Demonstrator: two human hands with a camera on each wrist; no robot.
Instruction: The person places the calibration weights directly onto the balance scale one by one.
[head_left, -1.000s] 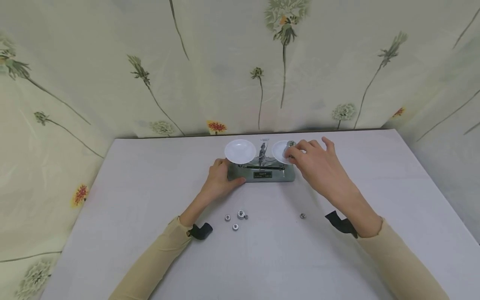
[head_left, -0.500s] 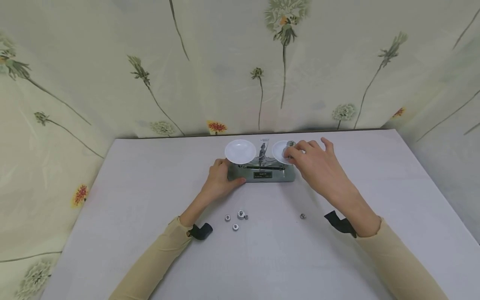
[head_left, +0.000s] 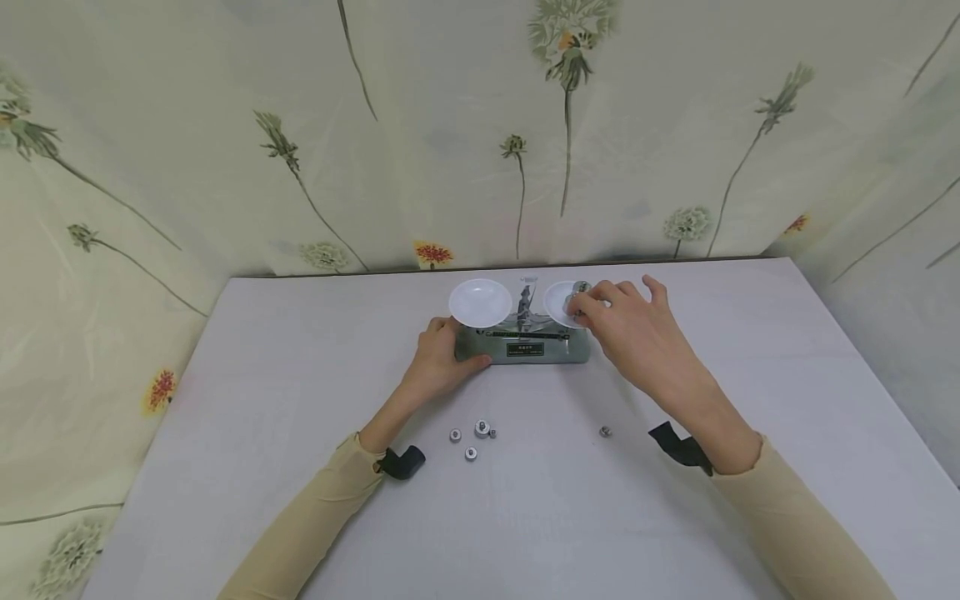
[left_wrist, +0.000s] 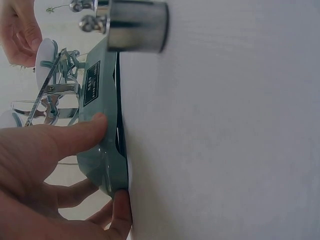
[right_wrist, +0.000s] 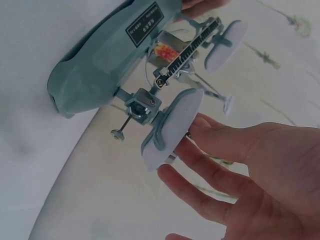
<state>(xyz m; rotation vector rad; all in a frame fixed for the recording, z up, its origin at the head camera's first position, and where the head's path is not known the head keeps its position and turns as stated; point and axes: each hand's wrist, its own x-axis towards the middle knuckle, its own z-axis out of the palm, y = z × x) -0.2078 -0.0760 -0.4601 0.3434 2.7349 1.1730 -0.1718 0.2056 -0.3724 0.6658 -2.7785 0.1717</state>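
A green balance scale (head_left: 525, 346) with two white pans stands near the table's back edge. My left hand (head_left: 437, 362) grips the left end of its base, thumb on the front face, fingers around the end and behind. Over the right pan (head_left: 557, 302), my right hand (head_left: 637, 329) pinches a small metal weight between thumb and index finger; the fingers mostly hide it. Another metal weight (head_left: 582, 287) shows on that pan beside the fingertips. In the right wrist view, part of a weight (right_wrist: 171, 158) shows at the pan's edge. The left pan (head_left: 481, 303) holds nothing visible.
Several knobbed metal weights (head_left: 482, 429) stand in a cluster on the white table (head_left: 525, 533), in front of the scale. A single small weight (head_left: 606, 432) lies further right. Directly behind the table's back edge hangs a flowered curtain (head_left: 450, 167).
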